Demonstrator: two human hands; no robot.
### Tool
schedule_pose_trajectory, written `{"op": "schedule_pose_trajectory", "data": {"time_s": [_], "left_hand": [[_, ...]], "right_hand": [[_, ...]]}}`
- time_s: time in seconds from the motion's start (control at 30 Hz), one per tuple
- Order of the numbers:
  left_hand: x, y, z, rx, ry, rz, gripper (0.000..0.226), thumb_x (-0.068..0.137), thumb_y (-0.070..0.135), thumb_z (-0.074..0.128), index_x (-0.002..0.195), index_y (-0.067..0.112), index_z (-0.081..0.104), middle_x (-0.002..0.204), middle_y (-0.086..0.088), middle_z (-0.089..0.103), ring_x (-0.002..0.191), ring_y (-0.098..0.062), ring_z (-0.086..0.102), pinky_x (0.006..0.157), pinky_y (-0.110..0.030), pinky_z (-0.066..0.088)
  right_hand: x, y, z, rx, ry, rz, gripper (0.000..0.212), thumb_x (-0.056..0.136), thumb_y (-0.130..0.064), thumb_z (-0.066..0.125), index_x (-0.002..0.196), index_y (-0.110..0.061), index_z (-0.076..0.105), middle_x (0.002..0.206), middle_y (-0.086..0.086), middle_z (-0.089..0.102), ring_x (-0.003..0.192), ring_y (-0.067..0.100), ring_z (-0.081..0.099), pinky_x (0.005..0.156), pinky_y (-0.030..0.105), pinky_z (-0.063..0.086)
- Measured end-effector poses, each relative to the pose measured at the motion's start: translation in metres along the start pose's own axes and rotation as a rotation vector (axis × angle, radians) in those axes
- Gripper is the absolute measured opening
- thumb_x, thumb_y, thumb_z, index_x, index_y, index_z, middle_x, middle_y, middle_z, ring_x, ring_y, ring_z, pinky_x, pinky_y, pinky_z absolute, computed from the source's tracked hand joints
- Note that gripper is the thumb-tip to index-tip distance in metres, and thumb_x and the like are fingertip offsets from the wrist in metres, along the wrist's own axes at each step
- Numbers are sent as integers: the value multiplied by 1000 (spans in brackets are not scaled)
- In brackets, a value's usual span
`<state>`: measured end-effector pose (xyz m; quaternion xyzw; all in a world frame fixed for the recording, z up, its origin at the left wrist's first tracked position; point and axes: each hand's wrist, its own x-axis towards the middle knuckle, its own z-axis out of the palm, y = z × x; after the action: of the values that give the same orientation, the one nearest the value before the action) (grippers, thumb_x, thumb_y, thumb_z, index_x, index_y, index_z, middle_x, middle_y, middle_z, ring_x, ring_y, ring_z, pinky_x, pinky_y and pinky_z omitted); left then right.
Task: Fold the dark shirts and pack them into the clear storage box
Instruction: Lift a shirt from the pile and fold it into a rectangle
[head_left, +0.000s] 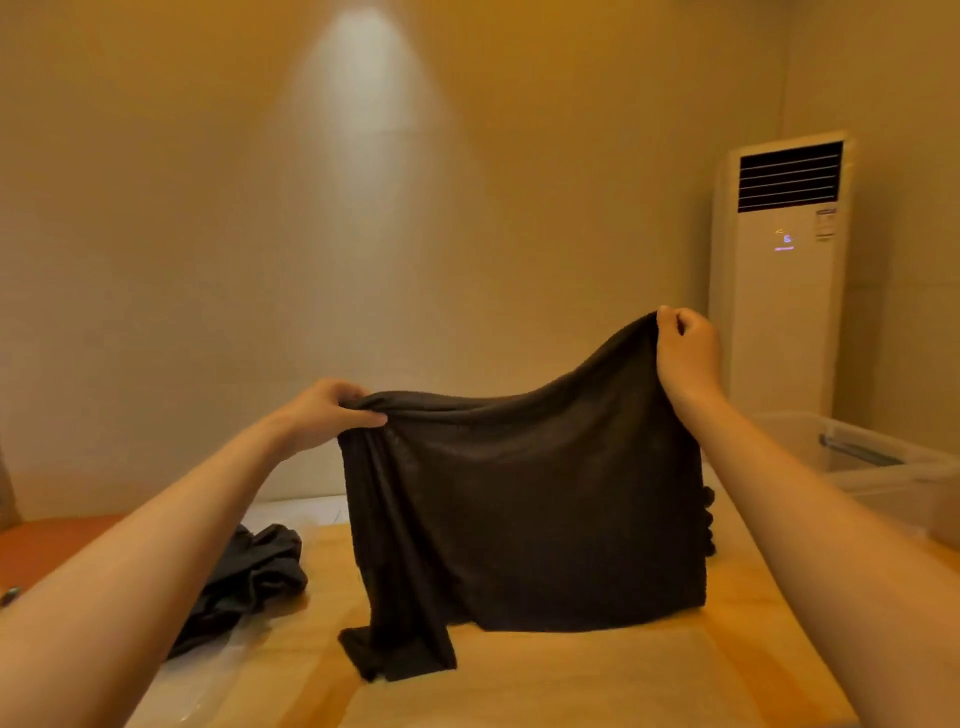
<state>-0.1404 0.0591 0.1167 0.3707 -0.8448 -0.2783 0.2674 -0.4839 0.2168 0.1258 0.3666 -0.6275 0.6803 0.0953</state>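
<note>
Dark shirt (519, 493): held up by its top edge above the tabletop (597, 680), spread wide between both hands. Lower hem just about meeting the wood, one sleeve (395, 649) trailing down at the lower left and pooling on the surface. Left hand (332, 410) clenched on a bunch of cloth at the upper left corner, thumb on the near side. Right hand (685, 348) pinching the upper right corner, raised higher, top edge sagging between the two. Neither released.

Second dark shirt (254, 571) crumpled on the tabletop to the left, close by the left forearm, untouched, partly lying on what looks like clear plastic wrap (208, 670). Clear storage box (883, 467) off to the right, beyond the right forearm, apart from the held garment; contents not discernible from here. A few dark lumps (707, 519) peeking past the shirt's right side, too hidden to name. White standing air conditioner (779, 291) in the far corner.

Step in hand, by the look of it: opening out and squaring up the garment ahead of laying it flat. Folding proper not yet begun, and no packing yet for this piece.

Next move probably calls for lowering both corners together onto bare wood, with enough tension across the top to land flat, then freeing the trailing sleeve and smoothing out. Worth levelling the two corners first: thin, limp knit, likely to crease or slide if set down unevenly.
</note>
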Motion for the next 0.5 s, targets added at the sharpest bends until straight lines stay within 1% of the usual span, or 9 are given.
{"op": "schedule_pose_trajectory", "data": {"time_s": [0.03, 0.07, 0.1, 0.17, 0.23, 0.3, 0.37, 0.43, 0.5], "left_hand": [[2, -6, 10, 75, -74, -45, 6, 88, 20, 68, 88, 16, 63, 87, 0, 63, 88, -20, 60, 68, -24, 41], [3, -10, 25, 139, -151, -95, 15, 87, 24, 70, 97, 18, 61, 99, 1, 62, 98, -21, 59, 75, -26, 44], [2, -13, 44, 161, -216, -128, 31, 84, 29, 72, 110, 21, 57, 112, 1, 59, 107, -20, 56, 84, -28, 45], [-3, -8, 86, 46, -250, -89, 65, 80, 38, 75, 135, 25, 42, 131, 5, 49, 120, -15, 49, 96, -30, 43], [-10, 8, 123, -177, -211, -7, 81, 78, 40, 75, 144, 26, 31, 135, 9, 44, 124, -9, 45, 95, -24, 41], [-14, 21, 147, -357, -189, 36, 77, 80, 33, 76, 144, 27, 32, 132, 10, 49, 121, -6, 48, 86, -16, 45], [-16, 19, 159, -358, -153, 76, 59, 81, 27, 76, 133, 24, 47, 122, 8, 60, 114, -8, 56, 80, -15, 47], [-24, 10, 162, -240, -142, 117, 35, 82, 26, 74, 115, 18, 64, 103, 2, 69, 98, -14, 63, 79, -23, 49], [-33, -7, 160, -192, -162, 113, 16, 83, 22, 73, 96, 13, 72, 92, -6, 72, 90, -22, 66, 82, -33, 50]], "right_hand": [[-3, 5, 2, -3, -71, 35, 42, 102, -35, 39, 72, -7, 50, 68, 6, 44, 63, 17, 42, 62, 33, 32], [-8, 10, 5, -4, -159, 81, 43, 102, -37, 41, 79, -4, 55, 72, 10, 47, 68, 21, 46, 63, 33, 33], [-16, 13, 10, -1, -259, 119, 41, 101, -37, 42, 82, -4, 58, 75, 12, 48, 70, 24, 48, 64, 33, 34], [-38, 17, 23, -13, -493, 149, 39, 100, -37, 46, 80, -5, 58, 77, 12, 51, 72, 25, 52, 63, 31, 36], [-66, 17, 38, -38, -758, 131, 39, 99, -38, 49, 87, -5, 64, 81, 10, 59, 75, 21, 59, 64, 26, 41], [-93, 16, 52, -57, -998, 92, 30, 98, -40, 49, 92, -18, 68, 83, -2, 63, 77, 11, 61, 62, 16, 43], [-114, 18, 62, -68, -1147, 82, 25, 99, -42, 45, 100, -26, 65, 88, -8, 64, 79, 6, 61, 62, 16, 45], [-125, 30, 63, -27, -1222, 163, 33, 100, -44, 40, 111, -20, 60, 95, -1, 67, 84, 13, 66, 69, 23, 53], [-131, 55, 51, 1, -1260, 256, 42, 100, -44, 41, 114, -9, 58, 101, 9, 71, 91, 20, 69, 82, 31, 56]]}}
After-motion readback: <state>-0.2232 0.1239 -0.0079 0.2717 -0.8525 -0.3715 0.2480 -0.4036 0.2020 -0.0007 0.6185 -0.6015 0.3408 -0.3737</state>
